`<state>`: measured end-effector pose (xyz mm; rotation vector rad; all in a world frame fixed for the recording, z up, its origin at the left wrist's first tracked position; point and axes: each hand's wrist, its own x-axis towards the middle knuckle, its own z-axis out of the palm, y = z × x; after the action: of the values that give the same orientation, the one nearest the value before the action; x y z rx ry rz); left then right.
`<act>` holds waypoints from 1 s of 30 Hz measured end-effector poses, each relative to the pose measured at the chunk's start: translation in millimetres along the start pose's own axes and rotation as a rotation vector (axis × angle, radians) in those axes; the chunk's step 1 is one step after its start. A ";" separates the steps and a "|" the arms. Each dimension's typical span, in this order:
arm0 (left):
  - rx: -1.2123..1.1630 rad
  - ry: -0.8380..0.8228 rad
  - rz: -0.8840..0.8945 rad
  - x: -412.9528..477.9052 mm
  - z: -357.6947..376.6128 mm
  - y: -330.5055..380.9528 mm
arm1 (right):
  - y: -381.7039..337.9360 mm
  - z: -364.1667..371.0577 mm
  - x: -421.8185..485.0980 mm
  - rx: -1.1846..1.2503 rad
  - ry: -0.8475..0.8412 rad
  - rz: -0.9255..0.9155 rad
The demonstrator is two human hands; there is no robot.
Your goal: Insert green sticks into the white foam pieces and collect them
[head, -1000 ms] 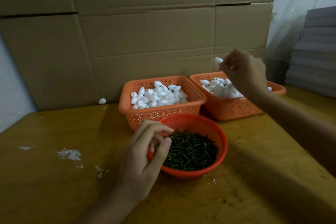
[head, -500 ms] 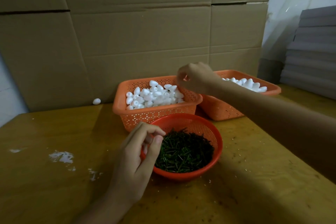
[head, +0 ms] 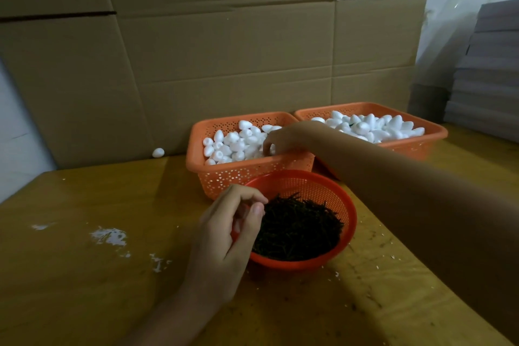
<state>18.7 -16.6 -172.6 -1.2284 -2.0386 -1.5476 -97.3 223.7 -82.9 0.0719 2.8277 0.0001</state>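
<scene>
- Yellow-brown wooden table (head: 84, 289), white scuff patches (head: 108, 236) at its left.
- 1 loose white egg-shaped foam piece (head: 158, 152) on the table, against the brown cardboard wall (head: 224, 50).
- Left hand (head: 227, 236) at the near-left rim of the round red mesh bowl (head: 348, 233). Its thumb and forefinger tips are close together; cannot tell if a stick is between them.
- Dark green sticks (head: 297, 227) heaped in that bowl.
- Left orange perforated plastic basket (head: 238, 174) behind the bowl, full of white foam pieces (head: 230, 146).
- Right hand (head: 283, 139) reaches into this basket's right side, fingers curled down among the pieces; cannot tell if it grips 1.
- Right orange perforated plastic basket (head: 432, 135) just beside it, holding more foam pieces (head: 370, 126).
- Grey stacked sheets (head: 488, 64) far right.
</scene>
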 end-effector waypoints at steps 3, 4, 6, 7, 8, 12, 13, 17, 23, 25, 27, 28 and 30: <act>0.004 -0.007 -0.013 0.1 -0.2 0.1 | -3.3 -3.1 -4.4 0.024 -0.024 0.061; 0.006 -0.008 -0.017 -0.1 -0.3 0.0 | -5.4 -5.3 -8.3 0.042 -0.014 0.047; 0.000 -0.008 -0.017 -0.4 -0.4 -0.2 | -3.0 -5.7 -12.0 0.067 0.041 0.031; -0.006 -0.007 -0.018 -0.6 -0.4 -0.4 | -0.7 -4.3 -13.0 0.108 0.100 0.011; -0.010 -0.006 -0.018 -0.6 -0.3 -0.7 | 1.1 -3.7 -14.9 0.164 0.157 -0.002; -0.014 0.006 -0.006 -1.1 0.2 -2.5 | 12.8 2.3 -22.2 0.416 0.343 -0.069; -0.015 0.010 0.000 -1.2 0.3 -3.1 | 13.8 3.1 -26.7 0.490 0.378 -0.102; -0.065 0.046 -0.006 -1.3 1.0 -4.9 | 4.7 9.4 -62.4 0.944 0.665 -0.338; -0.208 0.239 -0.087 1.9 -1.8 -6.9 | -28.5 56.6 -133.2 1.019 0.757 -0.723; -0.200 0.232 -0.102 2.2 -2.4 -8.0 | -37.5 74.0 -146.1 0.904 0.768 -0.760; -0.165 0.178 -0.085 2.5 -1.7 -10.9 | -41.7 85.2 -151.8 0.838 0.755 -0.768; -0.140 0.156 -0.069 2.3 -1.0 -12.6 | -42.3 88.2 -153.4 0.796 0.752 -0.766; -0.109 0.140 -0.058 2.1 -0.6 -14.6 | -41.0 91.7 -153.5 0.710 0.761 -0.761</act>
<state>6.1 -17.0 -180.3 -1.0734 -1.9398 -1.7408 74.8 174.5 -123.3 -1.0359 3.1722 -1.3864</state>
